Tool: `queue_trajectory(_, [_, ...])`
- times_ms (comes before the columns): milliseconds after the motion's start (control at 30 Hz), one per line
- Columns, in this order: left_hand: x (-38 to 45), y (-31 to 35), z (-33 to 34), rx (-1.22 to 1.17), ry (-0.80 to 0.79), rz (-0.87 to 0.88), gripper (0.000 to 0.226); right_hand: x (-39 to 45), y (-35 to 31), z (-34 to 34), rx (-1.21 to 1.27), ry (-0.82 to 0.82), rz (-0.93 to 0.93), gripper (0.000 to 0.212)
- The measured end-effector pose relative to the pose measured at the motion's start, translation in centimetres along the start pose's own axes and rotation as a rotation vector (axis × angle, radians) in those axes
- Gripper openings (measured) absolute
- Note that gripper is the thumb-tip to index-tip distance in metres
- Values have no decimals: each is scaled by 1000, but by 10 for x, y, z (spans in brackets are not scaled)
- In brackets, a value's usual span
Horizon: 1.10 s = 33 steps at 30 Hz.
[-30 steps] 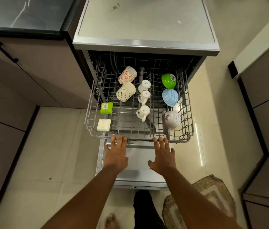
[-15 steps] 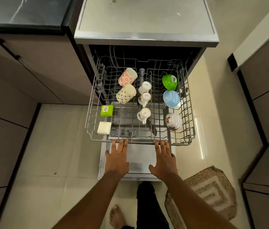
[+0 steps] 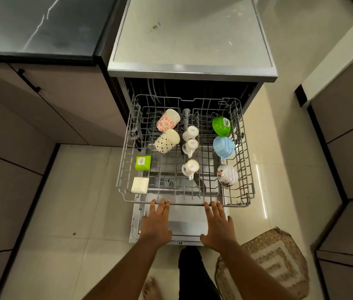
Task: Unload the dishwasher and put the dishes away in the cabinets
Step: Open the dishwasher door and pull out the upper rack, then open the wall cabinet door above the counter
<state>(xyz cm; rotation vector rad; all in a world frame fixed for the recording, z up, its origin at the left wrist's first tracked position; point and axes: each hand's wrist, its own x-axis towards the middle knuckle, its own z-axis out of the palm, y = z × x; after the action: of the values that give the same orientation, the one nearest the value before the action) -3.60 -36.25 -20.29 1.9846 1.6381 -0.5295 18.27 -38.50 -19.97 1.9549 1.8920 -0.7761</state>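
Note:
The dishwasher's upper wire rack (image 3: 125, 169) is pulled out over the open door (image 3: 184, 229). It holds a red-flowered mug (image 3: 168, 120), a black-patterned mug (image 3: 167, 140), three small white cups (image 3: 190, 146), a green bowl (image 3: 221, 126), a blue bowl (image 3: 223, 147), a floral bowl (image 3: 227, 176), a green box (image 3: 142, 162) and a white box (image 3: 140, 185). My left hand (image 3: 156, 226) and my right hand (image 3: 219, 228) reach side by side, fingertips hooked on the rack's front rail, thumbs spread.
The grey dishwasher top (image 3: 193, 40) adjoins a dark counter (image 3: 37, 27) with brown cabinets (image 3: 63, 100) below it on the left. More cabinets (image 3: 348, 148) line the right. A patterned rug (image 3: 275, 263) lies on the tiled floor by my legs.
The rack has slid further out of the dishwasher toward me, with both hands staying on its front rail. The dishes have kept their places in it.

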Motion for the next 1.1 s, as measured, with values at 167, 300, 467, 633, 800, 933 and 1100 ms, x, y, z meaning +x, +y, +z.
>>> queue_trajectory(167, [0, -2, -3, 10, -22, 0, 104, 2, -5, -3, -3, -18, 5, 111])
queue_trajectory(300, [-4, -3, -11, 1, -49, 13, 97, -1, -5, -11, -51, -44, -2, 106])
queue_trajectory(467, [-22, -1, -31, -15, -15, 7, 82, -13, -13, -22, -90, -35, -27, 89])
queue_trajectory(633, [-60, -18, -64, 15, 116, -38, 79, -36, -49, -54, -57, 86, -96, 74])
queue_trajectory(800, [-97, -59, -110, -18, 270, -67, 80, -53, -103, -102, -80, 238, -197, 78])
queue_trajectory(933, [-145, -111, -158, -29, 397, -142, 79, -69, -161, -136, -133, 317, -267, 84])
queue_trajectory(1100, [-220, -190, -240, -1, 549, -270, 81, -91, -267, -198, -164, 439, -421, 90])
